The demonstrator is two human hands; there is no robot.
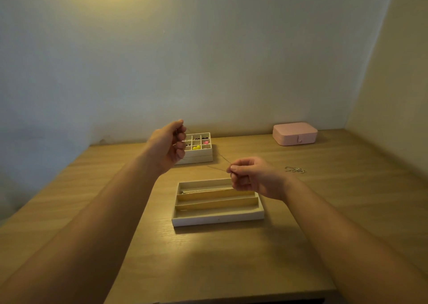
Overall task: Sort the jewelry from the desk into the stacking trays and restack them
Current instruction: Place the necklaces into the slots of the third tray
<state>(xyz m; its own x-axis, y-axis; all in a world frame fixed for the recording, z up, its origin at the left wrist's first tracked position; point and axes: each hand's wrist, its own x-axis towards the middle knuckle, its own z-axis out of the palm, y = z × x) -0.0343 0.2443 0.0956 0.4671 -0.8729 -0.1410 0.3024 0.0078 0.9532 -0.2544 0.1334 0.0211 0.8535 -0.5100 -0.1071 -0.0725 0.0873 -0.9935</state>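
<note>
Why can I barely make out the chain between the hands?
Head view: the light is dim and warm, brightest at the top edge; the thin chain, held by the left hand and right hand, nearly matches the wooden desk behind it; wide-angle distortion stretches the forearms.

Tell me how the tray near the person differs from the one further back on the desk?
The near tray has three long channels; the far tray is a grid of small squares. The near tray sits alone; the far tray rests on another tray. The near tray holds a necklace in its back channel; the far tray holds yellow beads and a pink flower. Both are cream and rectangular.
</note>
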